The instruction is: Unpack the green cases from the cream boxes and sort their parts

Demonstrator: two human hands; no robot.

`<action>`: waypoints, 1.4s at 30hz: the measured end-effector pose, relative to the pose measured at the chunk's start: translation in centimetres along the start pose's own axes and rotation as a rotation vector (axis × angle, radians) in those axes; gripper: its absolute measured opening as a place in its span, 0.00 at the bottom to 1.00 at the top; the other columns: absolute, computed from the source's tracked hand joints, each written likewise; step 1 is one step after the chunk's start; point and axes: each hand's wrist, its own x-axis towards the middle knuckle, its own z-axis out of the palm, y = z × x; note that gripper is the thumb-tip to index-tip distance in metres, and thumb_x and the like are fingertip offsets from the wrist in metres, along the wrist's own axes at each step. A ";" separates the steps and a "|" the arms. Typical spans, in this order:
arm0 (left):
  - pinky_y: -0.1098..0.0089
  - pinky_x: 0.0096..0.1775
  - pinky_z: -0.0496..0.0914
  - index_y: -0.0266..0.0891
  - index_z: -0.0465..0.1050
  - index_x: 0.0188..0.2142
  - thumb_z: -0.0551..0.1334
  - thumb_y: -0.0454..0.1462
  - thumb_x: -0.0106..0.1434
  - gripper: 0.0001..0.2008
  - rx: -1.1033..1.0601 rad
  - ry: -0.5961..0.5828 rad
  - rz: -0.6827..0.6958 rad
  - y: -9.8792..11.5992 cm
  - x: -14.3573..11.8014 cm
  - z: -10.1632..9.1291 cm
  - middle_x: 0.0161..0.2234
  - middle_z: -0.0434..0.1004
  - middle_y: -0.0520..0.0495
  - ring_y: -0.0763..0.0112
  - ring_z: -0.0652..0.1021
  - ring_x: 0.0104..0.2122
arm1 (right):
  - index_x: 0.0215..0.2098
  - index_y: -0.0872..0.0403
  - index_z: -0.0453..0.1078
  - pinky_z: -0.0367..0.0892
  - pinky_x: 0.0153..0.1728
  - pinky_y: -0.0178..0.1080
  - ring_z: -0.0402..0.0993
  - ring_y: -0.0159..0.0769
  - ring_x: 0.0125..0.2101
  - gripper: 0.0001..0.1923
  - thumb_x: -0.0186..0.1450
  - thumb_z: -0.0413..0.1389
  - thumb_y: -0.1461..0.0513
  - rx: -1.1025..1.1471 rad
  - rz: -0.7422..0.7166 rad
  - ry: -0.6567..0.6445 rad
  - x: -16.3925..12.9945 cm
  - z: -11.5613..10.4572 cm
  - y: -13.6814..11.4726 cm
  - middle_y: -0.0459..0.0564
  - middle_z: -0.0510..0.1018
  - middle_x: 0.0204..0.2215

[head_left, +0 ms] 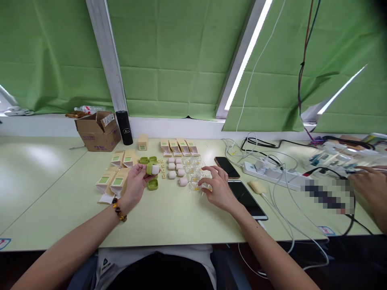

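Observation:
My left hand [136, 181], with a beaded bracelet at the wrist, is closed on a small green case [149, 168] with a pale rounded insert [155, 169] showing at its right side. My right hand [218, 189] is spread over a cluster of clear plastic pieces [193, 171] with yellow bits; whether its fingertips grip one I cannot tell. Between the hands lie several pale pink rounded cases [172, 175] in rows. Left of these runs a column of tiny yellow pieces [163, 170]. Green open shells [152, 185] lie beside my left hand.
Beige small boxes [104, 180] stand at left, and more boxes [179, 147] stand at the back. A cardboard carton [99, 135] and black bottle [124, 128] are against the wall. Two phones [248, 199], a power strip [272, 176] and tangled cables lie right, near another person's hand [370, 189].

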 end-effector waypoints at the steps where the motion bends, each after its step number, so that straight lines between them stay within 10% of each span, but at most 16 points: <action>1: 0.54 0.45 0.82 0.39 0.68 0.37 0.74 0.46 0.61 0.19 -0.001 -0.001 0.000 0.0 0.0 0.0 0.41 0.82 0.43 0.56 0.85 0.45 | 0.36 0.46 0.81 0.58 0.62 0.66 0.57 0.60 0.64 0.10 0.62 0.62 0.68 0.001 -0.004 0.001 0.0 0.0 0.0 0.53 0.71 0.62; 8: 0.56 0.45 0.82 0.39 0.68 0.37 0.74 0.44 0.61 0.18 -0.025 0.001 -0.011 -0.1 0.0 0.1 0.40 0.82 0.44 0.57 0.86 0.43 | 0.33 0.47 0.80 0.59 0.61 0.66 0.58 0.61 0.65 0.09 0.64 0.61 0.67 -0.008 -0.019 0.009 0.1 0.1 0.2 0.53 0.71 0.62; 19: 0.59 0.44 0.82 0.38 0.71 0.41 0.69 0.37 0.65 0.09 -0.116 -0.056 -0.180 0.7 -0.9 1.0 0.46 0.85 0.38 0.56 0.87 0.43 | 0.69 0.44 0.60 0.58 0.66 0.65 0.60 0.60 0.65 0.37 0.64 0.65 0.61 0.392 -0.178 0.136 4.8 0.7 -7.3 0.56 0.73 0.63; 26: 0.72 0.32 0.75 0.37 0.74 0.42 0.73 0.37 0.60 0.13 -0.144 -0.168 -0.220 -0.1 -0.8 1.0 0.43 0.85 0.39 0.60 0.86 0.40 | 0.61 0.47 0.67 0.66 0.63 0.59 0.66 0.53 0.62 0.31 0.61 0.66 0.64 0.756 -0.058 0.130 7.7 5.3 -12.4 0.56 0.74 0.58; 36: 0.65 0.44 0.78 0.37 0.77 0.47 0.74 0.40 0.60 0.18 0.027 -0.328 -0.280 -0.2 -1.6 1.5 0.43 0.84 0.42 0.63 0.84 0.40 | 0.52 0.49 0.70 0.76 0.46 0.44 0.75 0.46 0.52 0.23 0.60 0.68 0.59 1.155 0.123 0.128 7.0 6.3 -12.2 0.53 0.78 0.50; 42: 0.62 0.46 0.76 0.41 0.70 0.50 0.69 0.46 0.67 0.18 0.442 -0.232 0.068 -0.4 -1.0 0.5 0.44 0.82 0.42 0.61 0.82 0.43 | 0.53 0.49 0.72 0.72 0.54 0.48 0.74 0.43 0.49 0.21 0.63 0.67 0.58 1.059 0.038 0.227 7.1 6.1 -11.1 0.52 0.76 0.48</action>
